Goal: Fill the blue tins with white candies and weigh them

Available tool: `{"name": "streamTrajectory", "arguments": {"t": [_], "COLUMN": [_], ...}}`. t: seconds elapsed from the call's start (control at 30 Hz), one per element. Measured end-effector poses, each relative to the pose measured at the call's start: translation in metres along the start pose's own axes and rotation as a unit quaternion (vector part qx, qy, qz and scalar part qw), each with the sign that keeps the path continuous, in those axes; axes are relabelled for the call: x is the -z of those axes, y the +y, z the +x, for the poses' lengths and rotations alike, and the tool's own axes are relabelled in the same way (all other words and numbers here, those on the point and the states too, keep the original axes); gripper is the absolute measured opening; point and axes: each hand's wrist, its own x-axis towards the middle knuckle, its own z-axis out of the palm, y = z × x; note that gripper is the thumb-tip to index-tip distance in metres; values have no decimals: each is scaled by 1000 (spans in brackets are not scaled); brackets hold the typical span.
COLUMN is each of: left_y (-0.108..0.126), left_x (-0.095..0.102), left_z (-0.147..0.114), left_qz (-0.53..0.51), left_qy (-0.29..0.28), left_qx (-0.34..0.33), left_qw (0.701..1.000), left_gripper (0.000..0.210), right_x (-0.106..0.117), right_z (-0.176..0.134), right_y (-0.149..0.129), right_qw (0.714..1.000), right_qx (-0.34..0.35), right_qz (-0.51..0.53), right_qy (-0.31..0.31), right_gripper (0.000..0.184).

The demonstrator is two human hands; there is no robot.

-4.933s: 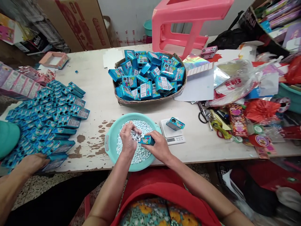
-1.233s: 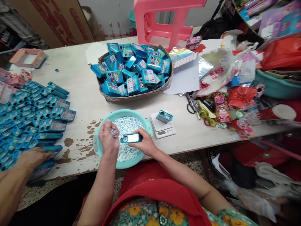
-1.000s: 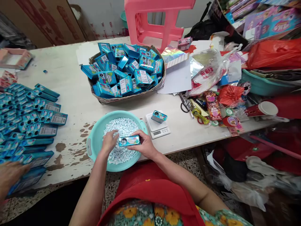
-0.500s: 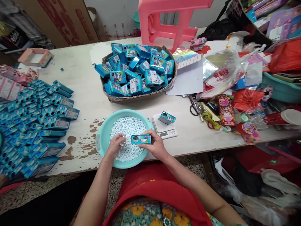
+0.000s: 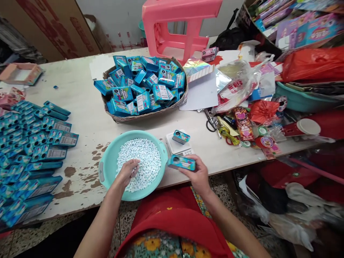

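Note:
My right hand (image 5: 198, 174) grips a small blue candy box (image 5: 183, 162) with a dark round hole in its top, just past the right rim of a turquoise basin (image 5: 103, 159). White candies (image 5: 146, 157) fill much of the basin. Over them is my left hand (image 5: 128, 172), its fingers curled together with a few candies seemingly between them; the palm is mostly hidden. A second blue box (image 5: 181, 136) stands on a white digital scale (image 5: 172, 146), close beyond the box in my right hand.
Behind the basin sits a cardboard tray (image 5: 142, 116) heaped with blue boxes. Rows of similar boxes (image 5: 29, 143) cover the table's left side. A pink plastic stool (image 5: 182, 10) stands at the back. Scissors (image 5: 211, 122), plastic bags and wrappers clutter the right.
My right hand has carried the blue box rightward, from above the candies to beyond the basin's rim. My left hand has stayed over the candies. The view has shifted to the right.

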Motion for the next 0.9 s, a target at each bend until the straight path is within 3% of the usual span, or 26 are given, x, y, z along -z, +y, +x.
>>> {"name": "streamTrajectory", "arguments": {"t": [0.13, 0.27, 0.4, 0.57, 0.73, 0.9], "left_y": [20, 45, 71, 93, 103, 106], "left_x": [-6, -30, -73, -128, -166, -180], "left_z": [4, 13, 21, 37, 48, 53], "left_qz": [-79, -35, 33, 81, 100, 102], "left_qy": [-30, -83, -132, -207, -186, -168], "left_qx": [2, 34, -11, -27, -31, -38], "left_qw": [996, 995, 991, 975, 977, 980], "left_gripper": [23, 25, 21, 20, 23, 22], "right_x": [64, 103, 115, 119, 130, 141], "right_z": [17, 32, 38, 41, 58, 79], "right_y": [21, 39, 49, 61, 79, 105], "right_qw": [978, 954, 945, 948, 940, 926], "right_qx": [2, 5, -2, -16, -12, 3], "right_qz": [-47, -69, -53, -47, -48, -49], "right_qy": [203, 293, 323, 315, 339, 375], "right_gripper": [44, 47, 49, 50, 49, 51]}}
